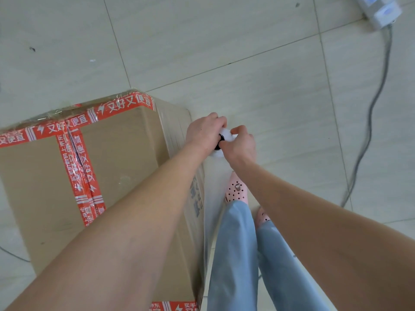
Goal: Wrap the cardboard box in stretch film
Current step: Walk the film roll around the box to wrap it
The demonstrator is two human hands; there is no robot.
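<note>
Pale, smooth floor tiles (247,41) with thin dark joints. On them, at my left, stands the brown cardboard box (123,142), rectangular and matte. Its seams carry glossy red tape (125,104) printed in white 又好又便宜. Black print on its side is too blurred to read. Clear stretch film (173,122), shiny and wrinkled, covers the box's right face. Just beside that face, my left hand (204,131) and right hand (241,144) both curl round the white film roll (228,134), dark at its core. Below them is a pink perforated shoe (235,190).

Red-taped cardboard box (116,158), film-covered sides
</note>
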